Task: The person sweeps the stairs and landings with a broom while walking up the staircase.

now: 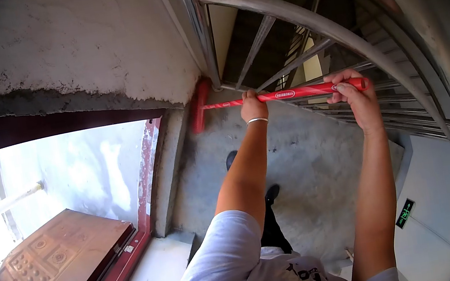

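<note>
A red broom (285,95) is held crosswise in front of me, its striped handle running left to right. Its red head (201,107) is at the left, slightly blurred, by the wall corner and the foot of the railing. My left hand (253,107), below a white wristband, is closed around the handle nearer the head. At the far end of the handle, my right hand (353,92) grips with thumb and fingers around it. Whether the bristles touch the floor, I cannot tell.
A metal stair railing (287,12) curves along the upper right, with stairs beyond it. Grey concrete floor (309,157) lies under my feet. On the left a dark red door frame (144,205) borders an open brown door (62,258). A green exit sign (405,213) hangs on the right wall.
</note>
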Action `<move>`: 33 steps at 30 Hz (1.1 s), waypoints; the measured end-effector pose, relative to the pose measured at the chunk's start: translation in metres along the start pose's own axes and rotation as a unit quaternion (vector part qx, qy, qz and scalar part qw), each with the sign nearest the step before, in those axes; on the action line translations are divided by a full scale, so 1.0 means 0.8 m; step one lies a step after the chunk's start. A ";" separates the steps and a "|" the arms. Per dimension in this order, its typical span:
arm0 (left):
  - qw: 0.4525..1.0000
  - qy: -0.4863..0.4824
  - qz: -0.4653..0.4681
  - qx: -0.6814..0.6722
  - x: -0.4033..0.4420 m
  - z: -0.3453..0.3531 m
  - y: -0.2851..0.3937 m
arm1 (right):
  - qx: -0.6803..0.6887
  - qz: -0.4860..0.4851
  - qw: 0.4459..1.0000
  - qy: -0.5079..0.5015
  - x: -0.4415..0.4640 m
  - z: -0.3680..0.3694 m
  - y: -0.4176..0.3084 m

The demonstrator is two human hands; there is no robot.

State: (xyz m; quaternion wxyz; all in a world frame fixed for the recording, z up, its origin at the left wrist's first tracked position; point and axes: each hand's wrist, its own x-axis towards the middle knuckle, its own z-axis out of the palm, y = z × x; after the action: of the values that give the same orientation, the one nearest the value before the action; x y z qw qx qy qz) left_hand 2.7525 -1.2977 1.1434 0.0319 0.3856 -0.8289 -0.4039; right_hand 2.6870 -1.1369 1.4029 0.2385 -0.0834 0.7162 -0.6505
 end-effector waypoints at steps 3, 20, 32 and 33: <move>1.000 -0.001 0.001 0.013 -0.028 -0.013 -0.022 | -0.014 0.038 0.999 -0.029 -0.016 -0.003 -0.005; 0.993 -0.088 0.050 0.067 -0.049 -0.026 -0.063 | 0.018 0.073 0.995 0.063 -0.076 0.018 0.038; 0.978 -0.134 0.131 0.087 -0.170 -0.038 -0.074 | 0.015 -0.003 0.995 0.097 -0.259 0.006 0.063; 0.976 -0.123 0.146 0.107 -0.170 -0.028 -0.087 | 0.015 -0.001 0.995 0.101 -0.265 0.013 0.091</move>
State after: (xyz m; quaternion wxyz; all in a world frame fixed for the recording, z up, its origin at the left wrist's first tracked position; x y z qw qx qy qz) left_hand 2.8982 -1.2480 1.1455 -0.0528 0.2088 -0.9124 -0.3480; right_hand 2.8906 -1.0452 1.3811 0.1649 -0.0143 0.7270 -0.6664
